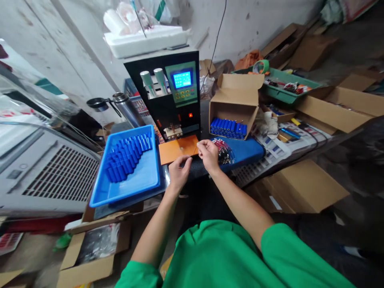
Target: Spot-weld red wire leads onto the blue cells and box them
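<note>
Both hands are over the front edge of an orange board (172,151), below a black spot-welding machine (162,106) with a lit blue screen. My right hand (209,155) is closed in a pinch on what looks like a thin dark wire (196,149). Beside it, my left hand (179,172) is also closed, thumb against forefinger; whatever it holds is too small to make out. To the right of my right hand lies a bundle of red and black wires (223,152). The machine's electrodes (173,131) stand just behind the board.
At left, a blue tray (144,182) holds several rows of blue cylindrical cells (127,156). More blue cells (228,127) fill an open cardboard box (235,96) at right. Behind the tray stands a steel flask (127,110). A green bin (288,86) sits farther right.
</note>
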`<state>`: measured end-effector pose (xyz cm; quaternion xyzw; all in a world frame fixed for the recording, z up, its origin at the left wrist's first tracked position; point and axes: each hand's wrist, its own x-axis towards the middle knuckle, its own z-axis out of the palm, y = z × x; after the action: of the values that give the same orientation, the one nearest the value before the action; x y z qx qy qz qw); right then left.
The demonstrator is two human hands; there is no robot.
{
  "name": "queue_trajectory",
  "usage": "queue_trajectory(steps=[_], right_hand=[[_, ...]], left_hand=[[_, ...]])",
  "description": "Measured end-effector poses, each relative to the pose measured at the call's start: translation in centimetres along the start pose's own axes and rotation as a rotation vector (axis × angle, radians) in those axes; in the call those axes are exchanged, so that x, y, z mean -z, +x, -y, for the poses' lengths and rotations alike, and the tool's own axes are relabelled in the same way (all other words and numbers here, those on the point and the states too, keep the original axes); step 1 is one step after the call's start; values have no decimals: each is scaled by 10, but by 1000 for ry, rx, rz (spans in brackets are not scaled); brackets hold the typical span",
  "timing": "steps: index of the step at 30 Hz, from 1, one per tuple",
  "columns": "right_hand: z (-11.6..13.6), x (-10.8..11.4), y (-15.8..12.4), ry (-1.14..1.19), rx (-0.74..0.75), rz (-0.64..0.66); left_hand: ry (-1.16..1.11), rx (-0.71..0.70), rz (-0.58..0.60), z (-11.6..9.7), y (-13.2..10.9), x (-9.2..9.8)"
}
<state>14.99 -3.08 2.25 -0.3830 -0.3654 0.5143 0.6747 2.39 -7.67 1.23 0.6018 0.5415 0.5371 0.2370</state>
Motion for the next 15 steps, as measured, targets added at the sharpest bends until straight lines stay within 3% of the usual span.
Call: queue_trajectory(steps=[4, 11, 15], right_hand=[[-6, -6, -6, 8, -34, 26], [-12, -6, -15, -66, -58, 159], [-14, -10, -20, -36, -87, 141]], left_hand=[[-85, 65, -63, 5, -4, 5], [-302, 275, -54, 10, -8, 17], [-372, 343, -105, 9, -6, 22]])
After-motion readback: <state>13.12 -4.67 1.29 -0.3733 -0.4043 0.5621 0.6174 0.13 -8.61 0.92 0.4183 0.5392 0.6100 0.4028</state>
